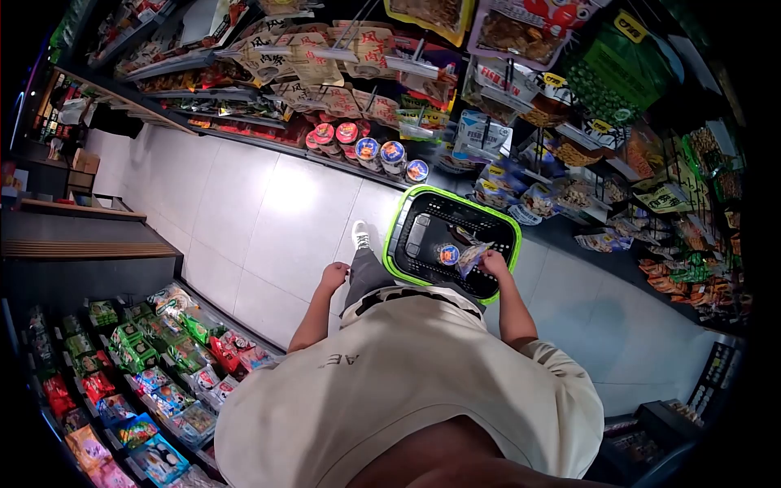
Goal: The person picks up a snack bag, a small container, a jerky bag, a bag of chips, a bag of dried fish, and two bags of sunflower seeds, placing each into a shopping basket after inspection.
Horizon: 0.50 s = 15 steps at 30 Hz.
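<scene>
From my head view, my right hand [492,262] pinches a shiny packet [470,259] by its right side, inside the basket [390,236], right of a cup [448,254]. The packet looks light, soft, slippery; its edge should grip best. My left hand [334,275] hangs half-curled; I can't tell whether it's empty.

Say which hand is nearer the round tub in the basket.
Right. The right hand is over the basket, just right of the round tub, gripping a packet. The left hand is outside the basket, farther off to the tub's left.
</scene>
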Each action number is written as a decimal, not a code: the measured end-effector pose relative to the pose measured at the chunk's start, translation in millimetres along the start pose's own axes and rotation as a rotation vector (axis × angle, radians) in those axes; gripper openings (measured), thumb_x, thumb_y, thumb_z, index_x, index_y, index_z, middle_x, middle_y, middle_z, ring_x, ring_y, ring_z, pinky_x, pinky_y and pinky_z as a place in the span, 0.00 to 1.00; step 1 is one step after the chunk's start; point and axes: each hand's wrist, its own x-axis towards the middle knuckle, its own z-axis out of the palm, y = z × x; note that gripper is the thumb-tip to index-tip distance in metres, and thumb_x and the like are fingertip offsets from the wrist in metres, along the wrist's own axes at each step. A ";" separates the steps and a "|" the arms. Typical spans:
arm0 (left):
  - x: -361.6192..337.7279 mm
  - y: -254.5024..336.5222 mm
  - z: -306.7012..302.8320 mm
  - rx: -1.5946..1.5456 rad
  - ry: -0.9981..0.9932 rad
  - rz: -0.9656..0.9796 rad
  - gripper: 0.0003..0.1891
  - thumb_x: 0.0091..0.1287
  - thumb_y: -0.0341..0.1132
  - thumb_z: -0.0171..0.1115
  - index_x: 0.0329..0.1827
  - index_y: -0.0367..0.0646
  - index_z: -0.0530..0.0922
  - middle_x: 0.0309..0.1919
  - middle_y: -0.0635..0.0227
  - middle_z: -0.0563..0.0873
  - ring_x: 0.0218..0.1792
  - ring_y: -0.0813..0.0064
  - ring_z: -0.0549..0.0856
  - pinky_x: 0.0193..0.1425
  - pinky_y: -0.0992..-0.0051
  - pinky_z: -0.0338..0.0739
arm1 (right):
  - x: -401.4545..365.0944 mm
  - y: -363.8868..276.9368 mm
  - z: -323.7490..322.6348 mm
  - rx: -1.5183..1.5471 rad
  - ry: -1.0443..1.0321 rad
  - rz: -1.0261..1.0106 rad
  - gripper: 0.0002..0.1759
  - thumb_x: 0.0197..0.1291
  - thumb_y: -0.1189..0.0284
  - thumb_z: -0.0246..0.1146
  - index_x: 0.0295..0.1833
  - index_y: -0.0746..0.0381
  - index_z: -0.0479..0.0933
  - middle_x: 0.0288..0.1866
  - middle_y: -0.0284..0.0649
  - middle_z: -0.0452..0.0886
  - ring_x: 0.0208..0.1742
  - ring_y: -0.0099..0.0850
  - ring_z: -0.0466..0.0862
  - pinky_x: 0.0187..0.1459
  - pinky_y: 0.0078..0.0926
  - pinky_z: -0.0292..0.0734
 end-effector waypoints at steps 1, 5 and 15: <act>12.6 3.1 -12.2 0.002 -0.007 0.004 0.12 0.57 0.34 0.48 0.33 0.37 0.78 0.22 0.63 0.81 0.19 0.76 0.77 0.24 0.76 0.72 | 5.4 -12.9 11.8 0.008 0.008 0.017 0.10 0.56 0.71 0.49 0.35 0.66 0.72 0.26 0.42 0.78 0.23 0.30 0.80 0.23 0.26 0.75; 63.9 13.3 -74.7 -0.027 -0.117 -0.016 0.12 0.56 0.32 0.48 0.35 0.37 0.78 0.22 0.63 0.81 0.19 0.77 0.77 0.24 0.77 0.72 | 14.9 -54.4 67.4 -0.066 0.030 -0.046 0.11 0.56 0.70 0.50 0.36 0.67 0.72 0.27 0.42 0.79 0.26 0.30 0.81 0.24 0.24 0.75; 154.7 -7.2 -178.6 0.235 -0.254 -0.040 0.09 0.50 0.32 0.56 0.33 0.42 0.80 0.30 0.60 0.82 0.30 0.69 0.81 0.34 0.71 0.75 | -25.3 -97.8 164.8 -0.131 -0.057 0.003 0.11 0.56 0.68 0.51 0.38 0.65 0.70 0.27 0.41 0.78 0.25 0.31 0.80 0.24 0.25 0.76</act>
